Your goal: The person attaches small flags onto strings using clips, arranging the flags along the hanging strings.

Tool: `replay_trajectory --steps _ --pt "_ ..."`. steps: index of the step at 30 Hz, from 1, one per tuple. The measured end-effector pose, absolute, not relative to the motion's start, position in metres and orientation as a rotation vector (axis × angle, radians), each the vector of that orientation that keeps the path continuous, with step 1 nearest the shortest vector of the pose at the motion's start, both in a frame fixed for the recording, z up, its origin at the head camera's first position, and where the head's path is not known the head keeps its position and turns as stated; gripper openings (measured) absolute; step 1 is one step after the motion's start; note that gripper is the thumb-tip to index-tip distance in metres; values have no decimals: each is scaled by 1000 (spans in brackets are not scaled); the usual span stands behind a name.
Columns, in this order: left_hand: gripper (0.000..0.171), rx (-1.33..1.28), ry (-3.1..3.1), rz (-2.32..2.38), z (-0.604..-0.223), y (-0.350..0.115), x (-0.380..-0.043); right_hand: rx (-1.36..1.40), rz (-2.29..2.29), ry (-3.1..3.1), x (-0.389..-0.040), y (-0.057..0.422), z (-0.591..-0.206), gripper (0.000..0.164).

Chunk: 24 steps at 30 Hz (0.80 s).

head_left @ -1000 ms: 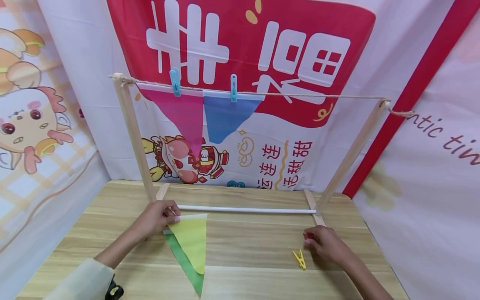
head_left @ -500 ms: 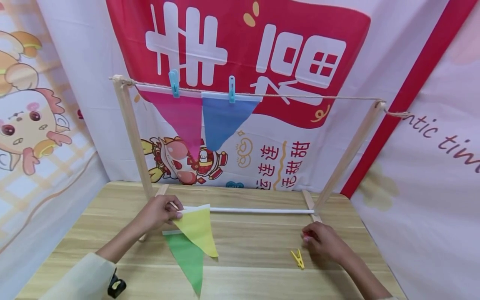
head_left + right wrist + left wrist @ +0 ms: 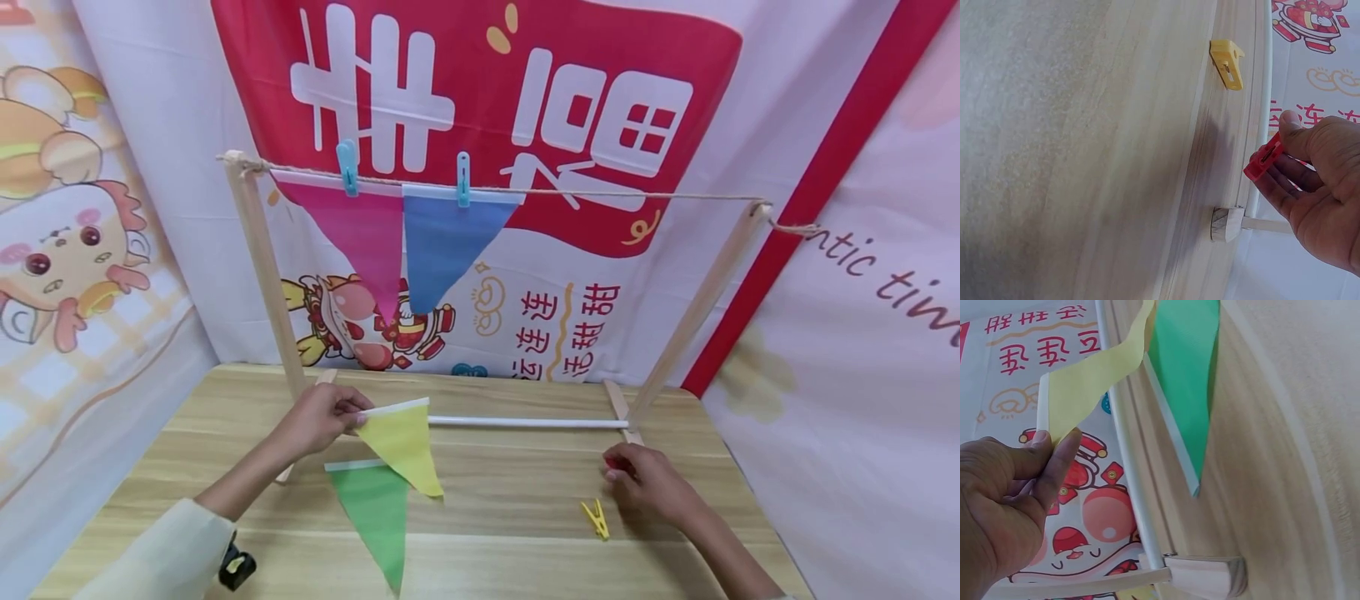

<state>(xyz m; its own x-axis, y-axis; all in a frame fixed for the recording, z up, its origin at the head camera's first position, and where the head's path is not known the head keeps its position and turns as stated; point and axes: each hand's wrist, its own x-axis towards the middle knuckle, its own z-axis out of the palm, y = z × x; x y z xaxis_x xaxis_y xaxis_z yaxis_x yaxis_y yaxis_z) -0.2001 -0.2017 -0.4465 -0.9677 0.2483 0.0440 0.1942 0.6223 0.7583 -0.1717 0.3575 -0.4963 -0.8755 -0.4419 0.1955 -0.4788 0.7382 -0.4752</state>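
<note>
My left hand [image 3: 321, 418] pinches the white-edged corner of a yellow triangular flag [image 3: 405, 446], lifted above the table. Partly beneath it lies a green triangular flag [image 3: 375, 512], flat on the wood. In the right wrist view, my right hand [image 3: 1329, 181] holds a small red clothespin [image 3: 1265, 156] between thumb and fingers. A yellow clothespin [image 3: 596, 518] lies on the table beside that hand. From the twine [image 3: 600, 194] hang a pink flag [image 3: 367, 242] and a blue flag [image 3: 450, 242], each fixed by a light blue clothespin [image 3: 463, 179].
Two wooden posts [image 3: 693, 317] hold the twine, with a white rod [image 3: 525, 422] joining their feet low across the wooden table [image 3: 510, 550]. A printed cloth [image 3: 675, 50] hangs close behind the frame.
The left hand has raised the yellow flag off the green one and shifted it slightly right. The green flag now shows more. My right hand has barely moved.
</note>
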Motion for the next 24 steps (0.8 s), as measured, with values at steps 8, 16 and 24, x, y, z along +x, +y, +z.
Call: replay_trajectory --steps 8,16,24 --pt "11 405 2810 1279 -430 -195 -202 862 770 -2730 -179 354 -491 11" --pt "9 439 2806 1301 -420 -182 -205 829 719 -2767 -187 351 -479 13" --pt "11 429 2698 1398 -410 -171 -211 777 756 -2827 -191 345 -462 12"
